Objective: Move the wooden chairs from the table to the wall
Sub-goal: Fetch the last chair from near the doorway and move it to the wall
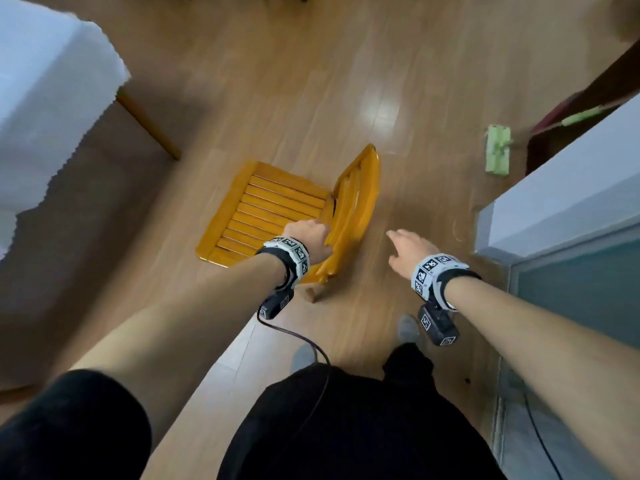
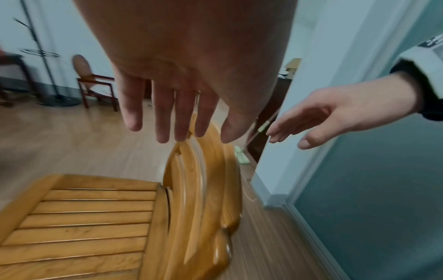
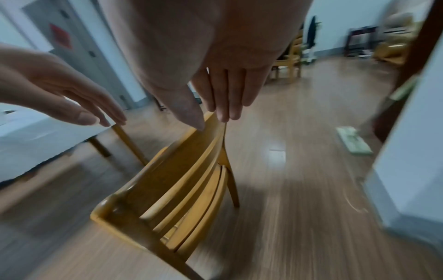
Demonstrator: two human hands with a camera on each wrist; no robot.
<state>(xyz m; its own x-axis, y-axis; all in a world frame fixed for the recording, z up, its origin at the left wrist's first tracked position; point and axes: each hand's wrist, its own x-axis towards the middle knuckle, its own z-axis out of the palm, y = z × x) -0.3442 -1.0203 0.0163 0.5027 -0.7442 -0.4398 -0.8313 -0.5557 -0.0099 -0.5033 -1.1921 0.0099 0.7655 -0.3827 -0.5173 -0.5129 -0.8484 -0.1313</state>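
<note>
A honey-yellow wooden chair with slatted seat and curved slatted back (image 1: pixel 273 209) stands upright on the wood floor (image 1: pixel 398 81).

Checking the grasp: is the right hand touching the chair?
Apart. Head view shows bare floor between the right hand and the chair back.

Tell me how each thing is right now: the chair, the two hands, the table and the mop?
Wooden chair: upright on the floor, held by no hand.
Left hand: open, over the chair's backrest.
Right hand: open, holding nothing.
Table: standing, covered in white cloth.
Green mop: head flat on the floor.
</note>
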